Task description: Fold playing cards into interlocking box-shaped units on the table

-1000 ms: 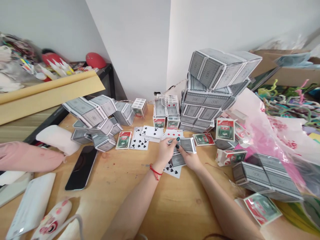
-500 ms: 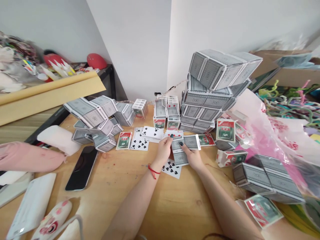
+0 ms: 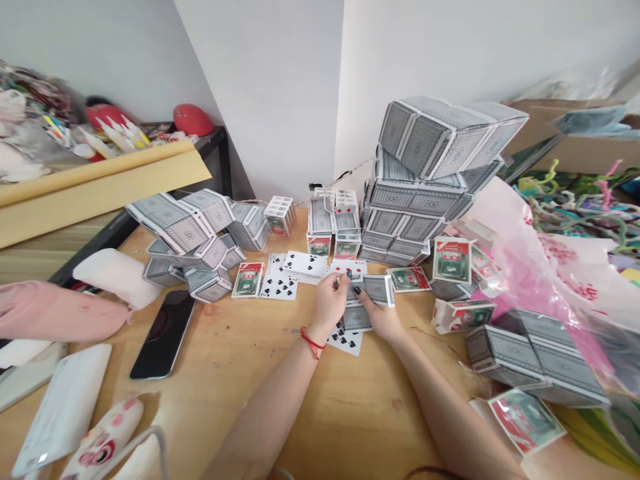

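Pale wooden table, bearing playing cards, card boxes and sundries, set before grey-white walls that meet in a corner. Far left: a black-framed shelf with a roll of yellow paper, and red round objects behind. Far right: an open cardboard box, a heap of fuzzy coloured stems, a pink-and-white plastic bag. On the table, left side: pink pouch, black phone, a pile of folded card blocks. Right side: a tall, uneven card tower. Centre: face-up cards, with a red-and-green card box just beside them. Held item: grey-backed cards, front centre, above a spade card. Right hand: closed about their lower right part, thumb on top. Left hand, red cord at its wrist: fingers curled, thumb closed down on the cards' left edge. Change from half a second ago: the cards have shifted leftward with the right hand — the flat card box beyond them now shows more — and the left thumb reaches further over the edge.
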Available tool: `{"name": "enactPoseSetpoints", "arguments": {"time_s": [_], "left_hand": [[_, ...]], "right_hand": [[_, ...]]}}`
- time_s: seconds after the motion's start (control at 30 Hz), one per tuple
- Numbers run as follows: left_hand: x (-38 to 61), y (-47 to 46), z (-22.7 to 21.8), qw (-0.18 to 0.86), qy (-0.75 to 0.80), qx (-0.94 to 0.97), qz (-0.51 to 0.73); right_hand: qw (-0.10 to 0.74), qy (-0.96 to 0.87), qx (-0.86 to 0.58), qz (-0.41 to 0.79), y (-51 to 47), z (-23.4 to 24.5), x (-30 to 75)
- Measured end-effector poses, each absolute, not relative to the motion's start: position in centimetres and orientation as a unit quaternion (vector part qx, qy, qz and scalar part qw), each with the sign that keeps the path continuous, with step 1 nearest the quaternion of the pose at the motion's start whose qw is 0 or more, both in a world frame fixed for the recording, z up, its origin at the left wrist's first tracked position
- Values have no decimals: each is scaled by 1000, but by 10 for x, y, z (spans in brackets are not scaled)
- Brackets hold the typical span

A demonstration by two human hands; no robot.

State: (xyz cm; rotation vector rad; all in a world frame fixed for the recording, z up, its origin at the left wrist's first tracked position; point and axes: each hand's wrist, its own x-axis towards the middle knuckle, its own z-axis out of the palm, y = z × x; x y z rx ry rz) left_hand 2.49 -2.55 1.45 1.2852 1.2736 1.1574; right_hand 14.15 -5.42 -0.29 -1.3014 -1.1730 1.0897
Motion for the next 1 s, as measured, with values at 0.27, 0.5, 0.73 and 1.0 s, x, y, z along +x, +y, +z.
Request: {"name": "enactPoseSetpoints", "arguments": {"time_s": [0.27, 0.5, 0.73, 1.0], "left_hand": [[27, -26, 15, 440, 545, 547, 459], [24, -21, 16, 483, 487, 561, 464], [2, -11, 30, 569, 354, 612, 419], [-15, 5, 18, 556, 438, 424, 565]], "right_hand": [[480, -519, -560, 433, -58, -4, 138], [489, -536, -536, 432, -58, -3, 140], [487, -530, -532, 447, -62, 7, 141], [388, -609, -457, 520, -61, 11, 150]]}}
